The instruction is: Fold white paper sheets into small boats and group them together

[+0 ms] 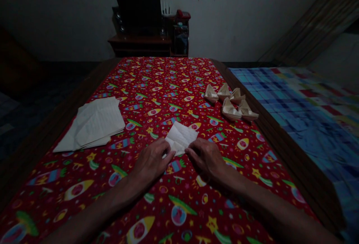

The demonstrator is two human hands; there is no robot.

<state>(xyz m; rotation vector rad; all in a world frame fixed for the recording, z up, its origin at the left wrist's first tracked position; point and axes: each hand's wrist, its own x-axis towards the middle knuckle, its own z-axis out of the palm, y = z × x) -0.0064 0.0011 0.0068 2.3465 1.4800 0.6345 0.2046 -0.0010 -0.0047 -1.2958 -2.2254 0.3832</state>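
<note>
A small folded sheet of white paper [181, 135] lies on the red patterned cloth, between my two hands. My left hand [155, 156] pinches its near left edge, thumb stretched along the paper's lower side. At the near right edge, my right hand [206, 156] has its fingers closed on the paper, thumb and fingertips together. Creases run across the sheet. Farther right stand several folded paper boats [231, 111] in a loose cluster. To the left is a stack of paper sheets [98, 122], fanned unevenly.
The red cloth [168, 98] covers a table with dark wooden edges [305, 176]. Beyond it, a monitor [138, 14] and a red telephone [183, 14] stand on a wooden desk [140, 42] by the wall. A blue checked bedspread [269, 101] lies on the right.
</note>
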